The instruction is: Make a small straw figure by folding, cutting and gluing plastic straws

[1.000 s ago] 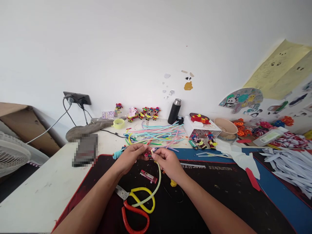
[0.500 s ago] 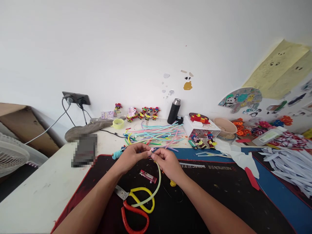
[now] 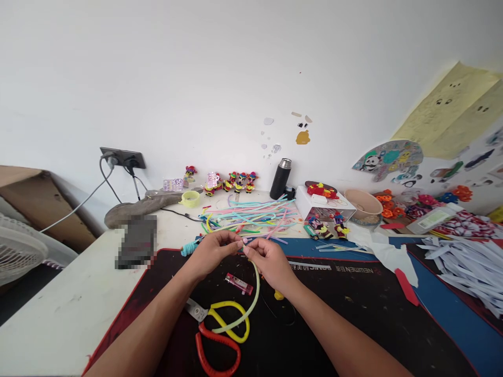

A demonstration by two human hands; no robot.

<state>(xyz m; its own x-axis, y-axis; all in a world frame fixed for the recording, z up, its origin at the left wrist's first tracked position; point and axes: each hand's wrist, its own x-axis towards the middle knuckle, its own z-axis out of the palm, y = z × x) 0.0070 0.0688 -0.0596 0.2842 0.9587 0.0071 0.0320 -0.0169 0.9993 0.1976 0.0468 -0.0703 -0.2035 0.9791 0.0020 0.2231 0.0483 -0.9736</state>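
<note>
My left hand (image 3: 209,255) and my right hand (image 3: 271,262) meet above the dark mat, thumbs and fingertips pinched close together. Between them is the upper end of a pale green tube-like strip (image 3: 258,290), mostly hidden by the fingers. The strip's free length curves down and lies across the yellow handle of the scissors (image 3: 199,314). Below the fingertips rests a red lighter (image 3: 239,284). A small yellow piece (image 3: 279,295) lies beneath my right wrist.
Behind my hands lies a heap of pastel strips (image 3: 251,215). Farther back are small figurines (image 3: 240,182) and a black flask (image 3: 280,179). A white box (image 3: 302,204) stands to the right, white paper strips (image 3: 463,272) at far right. On the left is a fan (image 3: 19,248).
The fingertips have shifted slightly around the strip's upper end, and the pale pinkish bit showing between them is less visible. Everything else stays in place.
</note>
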